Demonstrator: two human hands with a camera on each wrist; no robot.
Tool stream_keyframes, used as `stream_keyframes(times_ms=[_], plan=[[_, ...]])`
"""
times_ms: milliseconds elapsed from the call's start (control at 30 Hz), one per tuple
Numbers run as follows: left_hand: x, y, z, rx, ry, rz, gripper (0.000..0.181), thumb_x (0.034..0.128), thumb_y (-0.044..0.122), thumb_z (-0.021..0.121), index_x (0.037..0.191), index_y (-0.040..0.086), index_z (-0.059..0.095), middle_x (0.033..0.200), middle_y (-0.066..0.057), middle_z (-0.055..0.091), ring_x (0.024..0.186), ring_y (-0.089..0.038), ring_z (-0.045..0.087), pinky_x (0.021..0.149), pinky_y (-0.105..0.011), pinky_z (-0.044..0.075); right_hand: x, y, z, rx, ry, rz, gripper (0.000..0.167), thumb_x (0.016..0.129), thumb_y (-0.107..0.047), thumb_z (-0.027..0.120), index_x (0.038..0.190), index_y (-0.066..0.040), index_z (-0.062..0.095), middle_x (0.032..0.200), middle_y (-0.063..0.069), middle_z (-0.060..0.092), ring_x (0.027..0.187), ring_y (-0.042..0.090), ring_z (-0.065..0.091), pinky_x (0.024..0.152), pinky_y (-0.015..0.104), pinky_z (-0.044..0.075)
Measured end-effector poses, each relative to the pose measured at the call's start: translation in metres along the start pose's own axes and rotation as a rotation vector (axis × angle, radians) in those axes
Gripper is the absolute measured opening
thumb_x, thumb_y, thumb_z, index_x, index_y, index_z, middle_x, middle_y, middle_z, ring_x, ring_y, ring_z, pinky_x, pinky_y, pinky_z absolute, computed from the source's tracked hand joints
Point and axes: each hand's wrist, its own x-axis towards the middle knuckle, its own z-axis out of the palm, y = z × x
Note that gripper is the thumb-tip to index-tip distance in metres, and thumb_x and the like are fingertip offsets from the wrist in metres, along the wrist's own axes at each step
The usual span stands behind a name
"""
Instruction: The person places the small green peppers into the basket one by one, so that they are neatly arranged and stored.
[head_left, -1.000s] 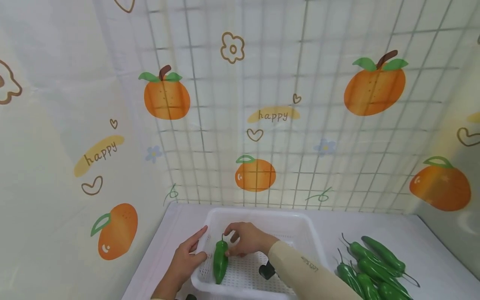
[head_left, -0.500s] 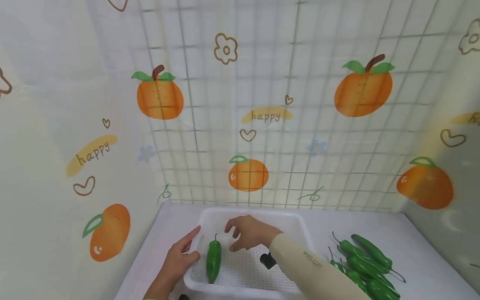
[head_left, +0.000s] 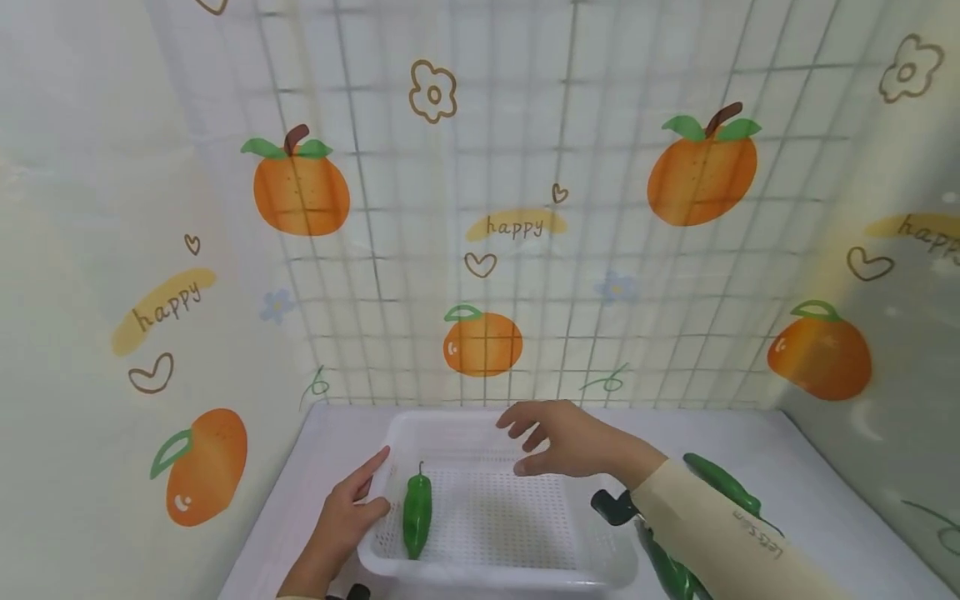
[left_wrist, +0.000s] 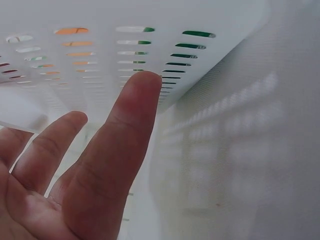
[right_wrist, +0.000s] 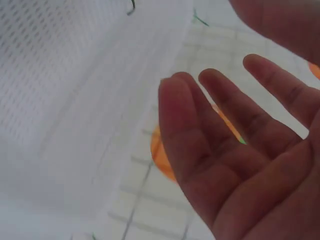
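Observation:
A white perforated plastic basket (head_left: 495, 575) sits on the table. One green chili pepper (head_left: 417, 517) lies in it along the left side, its stem pointing away. My left hand (head_left: 345, 517) is at the basket's left wall, index finger extended toward the rim and thumb against the side. From below, in the left wrist view, that hand's fingers look straight by the slotted wall. Over the basket's right rear part hovers my right hand (head_left: 566, 437), holding nothing, with loosely bent, spread fingers. More green chili peppers (head_left: 723, 483) lie right of the basket, partly hidden by the right sleeve.
A pale cloth covers the table (head_left: 337, 425). Behind and at both sides hangs a light curtain (head_left: 420, 192) printed with oranges, and a wire grid shows through its back part. A black wrist device (head_left: 611, 507) is on the right wrist, above the basket's right rim.
My right hand has released the chili pepper's stem end, lifted away and moved right across the basket. The pepper stays at the left side. My left hand keeps its place at the basket.

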Motion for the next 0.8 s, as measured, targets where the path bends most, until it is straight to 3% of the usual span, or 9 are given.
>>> stream_keyframes(times_ms=[167,333,600,800], plan=[[0.000,0.004,-0.001,-0.010,0.018,-0.004,0.081,0.0824,0.006,0.071,0.157,0.032,0.053,0.147,-0.013,0.062,0.111,-0.030,0.073,0.077,-0.041,0.064,-0.038,0.011,-0.021,0.010,0.066,-0.006,0.058,0.085,-0.026,0.090,0.137,-0.029,0.064,0.127,-0.003,0.067,0.111,0.026,0.070,0.083,0.032,0.062],[-0.002,0.006,0.002,0.000,0.011,-0.014,0.081,0.0830,0.006,0.070,0.158,0.030,0.052,0.148,-0.014,0.061,0.111,-0.030,0.073,0.076,-0.041,0.064,-0.075,0.026,-0.030,0.023,0.113,0.041,0.061,0.083,-0.029,0.091,0.137,-0.030,0.062,0.129,-0.004,0.068,0.112,0.025,0.070,0.082,0.031,0.062],[-0.002,0.004,0.001,-0.008,0.009,-0.006,0.080,0.0833,0.005,0.069,0.158,0.030,0.052,0.145,-0.013,0.064,0.110,-0.030,0.073,0.073,-0.042,0.064,-0.116,0.051,-0.026,0.079,0.172,0.121,0.067,0.079,-0.034,0.094,0.139,-0.028,0.063,0.132,0.008,0.068,0.109,0.029,0.070,0.079,0.030,0.062],[-0.001,0.004,0.000,-0.011,-0.002,-0.001,0.081,0.0832,0.005,0.069,0.158,0.029,0.051,0.144,-0.012,0.065,0.111,-0.030,0.073,0.074,-0.042,0.064,-0.139,0.075,-0.012,0.107,0.186,0.185,0.069,0.077,-0.031,0.095,0.139,-0.028,0.065,0.132,0.006,0.068,0.105,0.020,0.070,0.077,0.030,0.063]])
